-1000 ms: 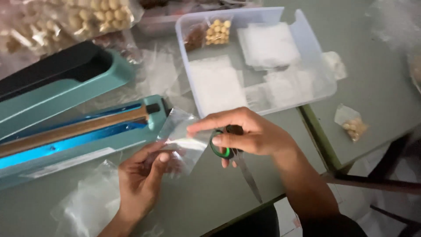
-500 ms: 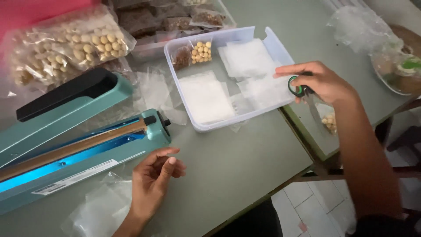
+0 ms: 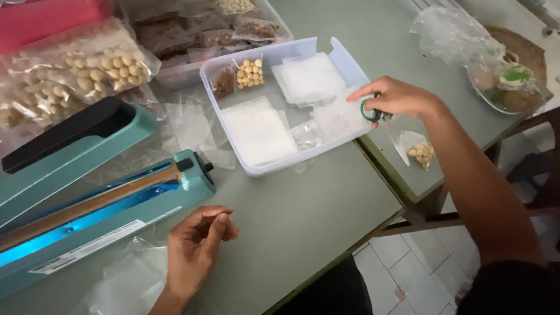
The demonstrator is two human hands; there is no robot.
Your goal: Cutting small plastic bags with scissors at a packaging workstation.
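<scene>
While the right hand [image 3: 396, 99] is closed around a pair of green-handled scissors [image 3: 373, 112], they are held over the right rim of the clear plastic tub [image 3: 350, 58], blades pointing down towards the surface [image 3: 303, 216]. Being small, stiff and light, the scissors are judged easy to carry; the looped handles are the safe place to be gripped, the thin blades being sharp. A small sealed bag of pale nuts [image 3: 421, 153] lies just below. The left hand [image 3: 195, 245] is held loosely curled and empty near the teal heat sealer [image 3: 105, 204].
</scene>
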